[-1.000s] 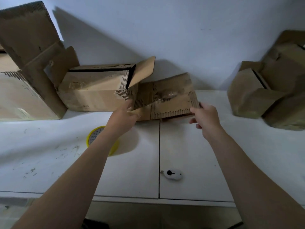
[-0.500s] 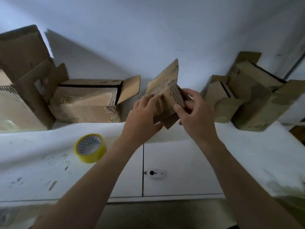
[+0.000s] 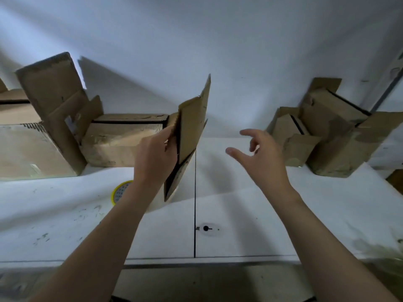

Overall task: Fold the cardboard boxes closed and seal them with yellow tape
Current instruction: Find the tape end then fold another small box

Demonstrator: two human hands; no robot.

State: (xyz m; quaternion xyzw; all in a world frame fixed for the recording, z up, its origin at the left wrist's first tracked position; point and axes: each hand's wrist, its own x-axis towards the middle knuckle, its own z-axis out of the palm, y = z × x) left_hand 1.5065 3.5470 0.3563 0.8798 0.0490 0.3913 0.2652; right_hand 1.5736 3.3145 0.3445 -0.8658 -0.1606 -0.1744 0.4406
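Observation:
My left hand [image 3: 156,153] grips a flattened cardboard box [image 3: 192,127] by its left edge and holds it upright on edge above the white table [image 3: 239,203]. To the right of the box, my right hand [image 3: 260,155] hovers free with its fingers spread and loosely bent, holding nothing. The yellow tape roll [image 3: 118,191] lies flat on the table, partly hidden behind my left forearm.
Several open cardboard boxes stand against the wall: a large one [image 3: 43,127] and a low one [image 3: 122,142] at the left, a cluster [image 3: 331,136] at the right. A small white cutter [image 3: 208,228] lies near the table's front edge.
My right hand has let go of the flattened box and moved off to the right. My left hand has turned the box upright on edge. The view has shifted.

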